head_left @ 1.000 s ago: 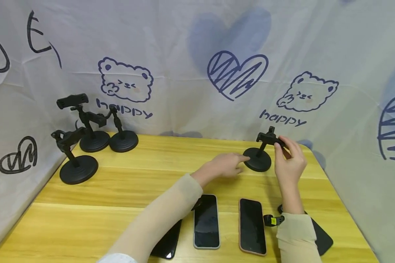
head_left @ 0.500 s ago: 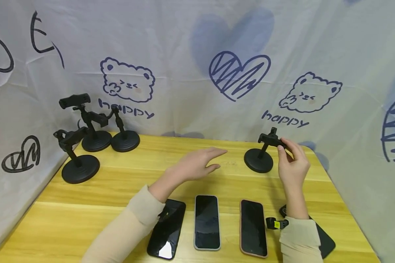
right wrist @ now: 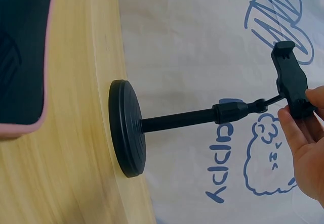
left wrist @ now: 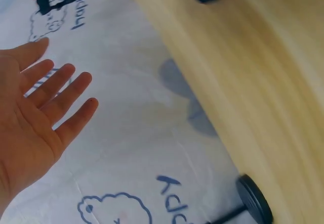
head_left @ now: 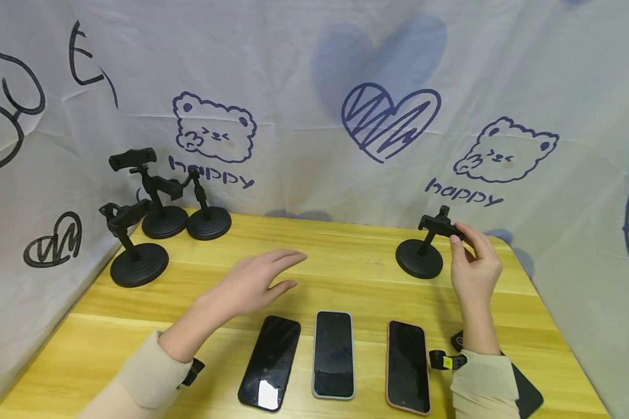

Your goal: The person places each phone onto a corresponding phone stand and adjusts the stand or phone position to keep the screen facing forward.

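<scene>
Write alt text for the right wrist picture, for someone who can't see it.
A right hand grips the holder at the top of a black stand whose round base rests on a wooden table. At the upper left, part of a pink-edged phone shows; behind the stand hangs a blue-patterned white cloth.

Three stands on the table at back left, a fourth stand at back right, three phones abreast in front, another phone to their right, cloth behind
</scene>
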Demonstrator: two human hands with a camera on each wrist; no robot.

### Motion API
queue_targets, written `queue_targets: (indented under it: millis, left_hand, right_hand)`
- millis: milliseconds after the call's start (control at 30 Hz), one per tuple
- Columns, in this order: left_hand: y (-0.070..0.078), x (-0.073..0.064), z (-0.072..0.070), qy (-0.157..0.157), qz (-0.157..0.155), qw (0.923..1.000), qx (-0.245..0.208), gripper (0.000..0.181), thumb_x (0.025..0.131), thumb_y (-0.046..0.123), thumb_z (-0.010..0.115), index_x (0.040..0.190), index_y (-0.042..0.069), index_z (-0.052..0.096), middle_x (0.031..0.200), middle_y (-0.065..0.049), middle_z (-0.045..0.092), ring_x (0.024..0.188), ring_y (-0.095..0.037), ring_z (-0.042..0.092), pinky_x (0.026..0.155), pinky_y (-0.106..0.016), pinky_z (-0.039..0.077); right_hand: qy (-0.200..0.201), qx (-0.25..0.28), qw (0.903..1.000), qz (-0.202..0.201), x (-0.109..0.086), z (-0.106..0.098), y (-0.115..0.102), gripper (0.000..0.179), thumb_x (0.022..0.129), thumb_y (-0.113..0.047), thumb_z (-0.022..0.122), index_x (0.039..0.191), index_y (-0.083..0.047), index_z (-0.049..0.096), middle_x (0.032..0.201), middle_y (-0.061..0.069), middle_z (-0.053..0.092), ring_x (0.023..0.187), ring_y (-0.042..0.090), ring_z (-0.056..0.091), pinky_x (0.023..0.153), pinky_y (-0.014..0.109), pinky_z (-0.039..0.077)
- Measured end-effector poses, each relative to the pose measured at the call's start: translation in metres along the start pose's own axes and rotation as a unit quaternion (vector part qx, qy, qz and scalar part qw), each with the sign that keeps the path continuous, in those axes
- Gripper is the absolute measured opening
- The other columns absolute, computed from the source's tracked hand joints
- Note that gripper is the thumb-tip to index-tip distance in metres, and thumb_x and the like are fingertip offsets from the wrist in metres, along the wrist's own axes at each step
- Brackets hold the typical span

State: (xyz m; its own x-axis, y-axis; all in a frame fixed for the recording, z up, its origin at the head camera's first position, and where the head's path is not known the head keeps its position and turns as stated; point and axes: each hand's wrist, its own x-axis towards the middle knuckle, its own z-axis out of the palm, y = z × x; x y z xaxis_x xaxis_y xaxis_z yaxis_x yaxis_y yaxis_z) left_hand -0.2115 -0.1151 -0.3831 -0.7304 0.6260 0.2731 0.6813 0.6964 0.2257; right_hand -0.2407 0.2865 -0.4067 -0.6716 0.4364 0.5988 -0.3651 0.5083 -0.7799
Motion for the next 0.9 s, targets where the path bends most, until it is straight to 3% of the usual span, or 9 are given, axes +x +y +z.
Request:
queue_targets:
  millis: [167,300,433,567,633,733,833,900]
  left_hand:
    - [-0.004,-0.028,0.007,-0.042,-0.042,0.9982,0.007,0.072,0.097,0.055,0.068,0.153,0.013,0.052,0.153,-0.008,0.054,0.132,-0.032,0.060,0.104,-0.052,0.053]
    - [-0.001,-0.044,0.016,-0.091,-0.092,0.9915,0.017,0.089,0.092,0.075,0.059,0.155,0.013,0.050,0.157,-0.010,0.050,0.135,-0.036,0.057,0.105,-0.057,0.050]
    - [0.005,-0.051,0.023,-0.146,-0.142,0.9790,0.001,0.097,0.089,0.079,0.058,0.158,0.014,0.044,0.160,-0.013,0.044,0.140,-0.039,0.050,0.109,-0.063,0.044]
    - [0.013,-0.053,0.031,-0.191,-0.163,0.9679,-0.014,0.101,0.087,0.080,0.061,0.161,0.014,0.040,0.162,-0.015,0.040,0.144,-0.041,0.045,0.111,-0.065,0.041]
    - [0.017,-0.053,0.036,-0.205,-0.167,0.9643,-0.015,0.104,0.085,0.082,0.061,0.161,0.015,0.040,0.160,-0.016,0.042,0.141,-0.040,0.048,0.106,-0.061,0.047]
    - [0.024,-0.052,0.043,-0.219,-0.170,0.9608,-0.009,0.108,0.082,0.084,0.062,0.161,0.014,0.040,0.152,-0.018,0.047,0.129,-0.039,0.053,0.089,-0.051,0.056]
    - [0.028,-0.052,0.049,-0.229,-0.169,0.9587,0.004,0.110,0.080,0.084,0.064,0.160,0.012,0.041,0.143,-0.020,0.049,0.116,-0.035,0.055,0.071,-0.043,0.056]
    - [0.031,-0.052,0.053,-0.233,-0.167,0.9578,0.010,0.111,0.080,0.084,0.065,0.160,0.011,0.041,0.142,-0.020,0.049,0.115,-0.033,0.055,0.068,-0.041,0.055]
  right_hand:
    - [0.000,0.006,1.0000,0.001,-0.001,-0.001,0.002,0.025,0.099,-0.002,0.069,0.123,-0.003,0.077,0.121,0.010,0.071,0.108,-0.004,0.063,0.087,0.010,0.052]
    - [-0.005,0.001,1.0000,0.004,-0.002,0.000,0.002,0.025,0.100,-0.003,0.068,0.124,-0.004,0.076,0.123,0.010,0.070,0.109,-0.003,0.062,0.088,0.009,0.052]
    - [-0.004,-0.004,1.0000,-0.002,0.000,-0.001,0.001,0.026,0.100,-0.003,0.068,0.125,-0.004,0.076,0.123,0.010,0.070,0.110,-0.003,0.062,0.088,0.009,0.052]
    - [-0.003,-0.001,1.0000,-0.008,0.001,-0.001,0.002,0.025,0.100,-0.001,0.068,0.124,-0.003,0.076,0.121,0.012,0.071,0.109,-0.004,0.062,0.087,0.008,0.052]
    - [-0.002,-0.001,1.0000,-0.010,0.001,-0.001,0.002,0.025,0.100,-0.001,0.068,0.124,-0.002,0.076,0.121,0.012,0.071,0.109,-0.004,0.062,0.087,0.008,0.051]
    - [-0.002,-0.005,0.9999,-0.010,0.000,-0.001,0.003,0.025,0.100,-0.002,0.068,0.124,-0.003,0.076,0.122,0.012,0.071,0.109,-0.004,0.062,0.086,0.008,0.051]
    - [-0.004,-0.005,1.0000,-0.007,0.000,-0.001,0.003,0.026,0.100,-0.003,0.068,0.124,-0.004,0.076,0.122,0.011,0.071,0.109,-0.003,0.062,0.086,0.008,0.051]
    - [-0.005,-0.004,1.0000,-0.004,0.000,-0.001,0.003,0.026,0.100,-0.004,0.068,0.125,-0.005,0.076,0.123,0.011,0.071,0.110,-0.003,0.062,0.087,0.008,0.051]
